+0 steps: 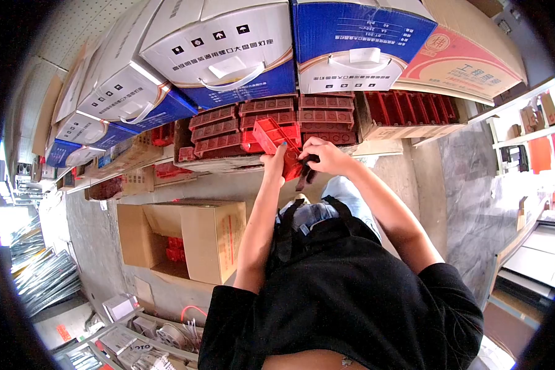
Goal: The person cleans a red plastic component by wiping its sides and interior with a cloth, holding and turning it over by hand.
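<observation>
My left hand (274,163) is closed around a long red plastic electrical box (269,134), which tilts over an open carton (228,164) of stacked red boxes. Close beside it, my right hand (328,156) has its fingers bent round a dark, limp piece that looks like a cloth (306,174). This cloth hangs against the lower end of the red box. In the carton, rows of darker red boxes (216,131) lie stacked behind both hands.
White and blue cartons (219,52) stand above the stacked boxes. To the right is another carton of red parts (413,110). An open cardboard box (213,240) with red pieces inside sits on the floor at left. Metal strips (46,271) lie further left.
</observation>
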`<action>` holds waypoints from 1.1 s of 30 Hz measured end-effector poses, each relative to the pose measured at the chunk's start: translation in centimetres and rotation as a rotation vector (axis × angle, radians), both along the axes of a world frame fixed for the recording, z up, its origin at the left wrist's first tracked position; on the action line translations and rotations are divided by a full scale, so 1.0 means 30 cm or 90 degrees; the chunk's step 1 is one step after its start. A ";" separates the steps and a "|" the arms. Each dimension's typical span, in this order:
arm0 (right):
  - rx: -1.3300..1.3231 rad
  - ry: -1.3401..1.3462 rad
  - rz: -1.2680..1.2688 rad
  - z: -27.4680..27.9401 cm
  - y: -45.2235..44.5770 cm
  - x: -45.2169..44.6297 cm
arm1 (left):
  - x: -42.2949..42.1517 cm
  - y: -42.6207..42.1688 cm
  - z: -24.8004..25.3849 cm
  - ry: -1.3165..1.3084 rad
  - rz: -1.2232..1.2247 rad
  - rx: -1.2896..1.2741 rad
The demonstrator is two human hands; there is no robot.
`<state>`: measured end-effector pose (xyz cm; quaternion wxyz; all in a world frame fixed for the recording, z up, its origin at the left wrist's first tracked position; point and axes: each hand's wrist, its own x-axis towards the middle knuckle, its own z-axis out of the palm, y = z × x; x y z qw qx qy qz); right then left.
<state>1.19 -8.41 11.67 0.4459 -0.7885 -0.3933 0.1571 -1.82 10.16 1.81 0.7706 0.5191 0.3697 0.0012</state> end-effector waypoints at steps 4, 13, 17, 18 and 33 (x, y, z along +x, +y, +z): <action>-0.044 -0.050 0.081 -0.013 0.004 0.021 | -0.001 -0.009 0.036 0.009 -0.002 -0.032; -0.033 -0.078 0.046 0.011 0.024 0.019 | 0.004 -0.017 0.072 0.002 0.015 -0.017; 0.054 -0.052 -0.044 0.001 0.027 0.021 | -0.001 -0.031 0.140 0.033 0.012 -0.111; 0.066 -0.038 -0.064 0.005 0.025 0.022 | -0.003 -0.011 0.091 -0.011 -0.021 -0.163; 0.060 -0.038 -0.008 0.093 0.055 -0.001 | 0.027 -0.003 0.059 -0.002 -0.007 -0.125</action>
